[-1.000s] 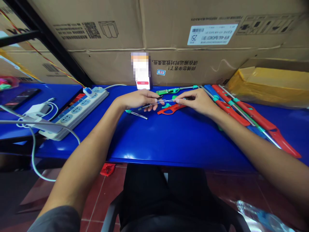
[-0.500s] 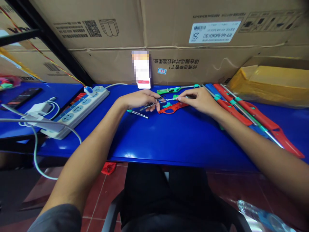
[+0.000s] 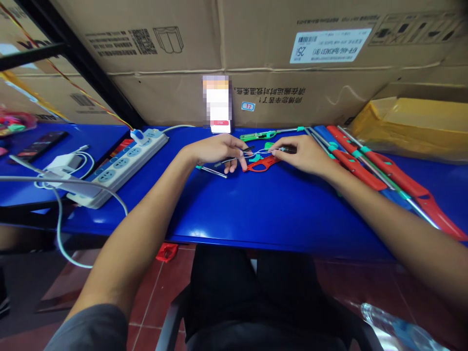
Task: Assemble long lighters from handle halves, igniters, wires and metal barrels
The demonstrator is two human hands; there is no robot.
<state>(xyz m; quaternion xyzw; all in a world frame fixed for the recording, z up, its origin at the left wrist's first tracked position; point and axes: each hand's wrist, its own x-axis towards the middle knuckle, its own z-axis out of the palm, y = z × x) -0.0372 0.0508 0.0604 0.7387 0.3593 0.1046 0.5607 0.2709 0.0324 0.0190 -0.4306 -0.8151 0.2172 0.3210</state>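
Observation:
My left hand (image 3: 225, 150) is closed around a slim dark tool (image 3: 220, 164), whose kind I cannot make out. Thin pale wires (image 3: 258, 152) run from its fingertips across to my right hand (image 3: 302, 152). That hand pinches them, along with a small black part (image 3: 288, 148). Beneath the wires lie a red lighter handle shell (image 3: 260, 165) and a small green piece (image 3: 255, 158). Behind them rests a green lighter half (image 3: 258, 137) with a metal rod. A metal tube (image 3: 212, 171) with a green end lies below my left hand.
Several long lighters (image 3: 360, 168), red and blue, lie at the right beside a yellow-taped box (image 3: 413, 122). At the left are a white power strip (image 3: 119, 170) and loose cables. A phone (image 3: 221, 127) leans on the cardboard box (image 3: 164, 97) behind.
The view has shifted slightly. My right hand has turned a little, so more of the black part and the wires shows. Both hands keep their hold.

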